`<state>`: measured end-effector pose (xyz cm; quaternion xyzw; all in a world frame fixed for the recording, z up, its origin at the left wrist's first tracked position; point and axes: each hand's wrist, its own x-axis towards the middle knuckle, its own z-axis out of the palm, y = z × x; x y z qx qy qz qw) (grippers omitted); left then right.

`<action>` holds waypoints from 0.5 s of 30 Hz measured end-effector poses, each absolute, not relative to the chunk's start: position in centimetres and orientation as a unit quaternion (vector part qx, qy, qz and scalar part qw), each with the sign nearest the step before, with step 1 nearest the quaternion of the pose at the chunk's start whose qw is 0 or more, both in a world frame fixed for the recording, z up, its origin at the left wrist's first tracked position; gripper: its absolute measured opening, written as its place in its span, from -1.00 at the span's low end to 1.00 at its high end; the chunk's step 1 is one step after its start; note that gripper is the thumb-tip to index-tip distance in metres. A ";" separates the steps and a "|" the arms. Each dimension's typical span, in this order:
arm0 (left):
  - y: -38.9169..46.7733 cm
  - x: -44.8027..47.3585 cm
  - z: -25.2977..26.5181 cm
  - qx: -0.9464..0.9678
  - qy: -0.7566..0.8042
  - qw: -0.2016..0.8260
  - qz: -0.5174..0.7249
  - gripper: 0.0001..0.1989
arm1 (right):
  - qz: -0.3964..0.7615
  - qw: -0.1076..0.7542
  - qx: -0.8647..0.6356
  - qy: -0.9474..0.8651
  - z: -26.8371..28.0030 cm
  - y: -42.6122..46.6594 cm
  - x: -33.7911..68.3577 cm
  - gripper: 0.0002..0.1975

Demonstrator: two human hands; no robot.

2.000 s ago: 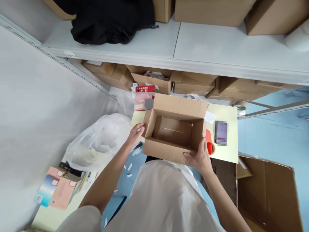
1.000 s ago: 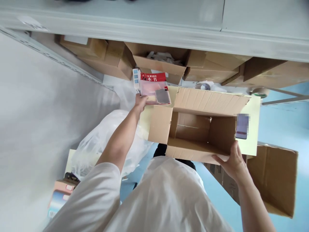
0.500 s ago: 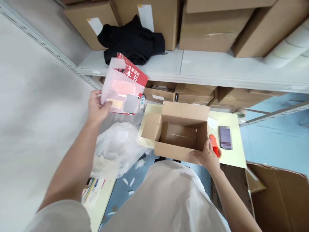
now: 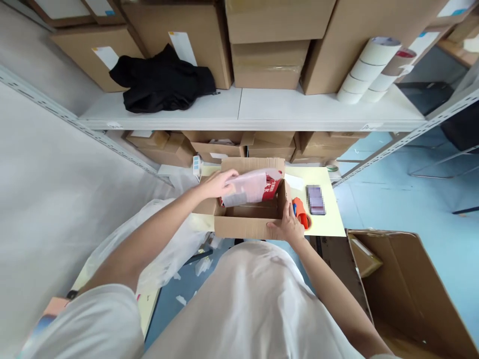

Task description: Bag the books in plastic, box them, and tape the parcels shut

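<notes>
My left hand point(image 4: 221, 183) is closed on the left end of a red book point(image 4: 272, 185) that is partly covered by a translucent whitish sleeve point(image 4: 250, 187). The book is tilted over the mouth of an open cardboard box point(image 4: 243, 228), its lower edge reaching inside the walls. My right hand point(image 4: 290, 225) grips the box's near right corner, with the thumb on the front panel and fingers on the right side. Just right of that hand lies an orange tape dispenser point(image 4: 300, 212).
The box rests on a pale yellow table point(image 4: 333, 219) beside a blurred-out phone point(image 4: 316, 199). A shelf point(image 4: 262, 107) with cartons, a black garment point(image 4: 160, 80) and tape rolls point(image 4: 368, 70) spans behind. Plastic film point(image 4: 149, 239) hangs left; a large open carton point(image 4: 411, 279) stands right.
My left hand has brought the sleeved book rightward and down, from the left of the box to over its opening. My right hand keeps its hold on the box corner. The view has shifted.
</notes>
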<state>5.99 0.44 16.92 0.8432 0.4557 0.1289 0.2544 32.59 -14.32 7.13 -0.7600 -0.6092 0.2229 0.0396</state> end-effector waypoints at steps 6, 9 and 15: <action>2.9 7.0 10.5 0.774 0.466 0.415 0.108 -0.62 | 0.241 0.014 -0.769 -0.592 7.7 -13.9 32.6 0.11; 3.0 7.5 8.2 0.759 0.476 0.437 0.080 -0.62 | 0.234 0.018 -0.767 -0.598 7.7 -13.8 32.5 0.10; 2.6 6.9 6.9 0.758 0.488 0.420 0.105 -0.40 | 0.221 0.042 -0.753 -0.619 7.8 -14.4 32.7 0.03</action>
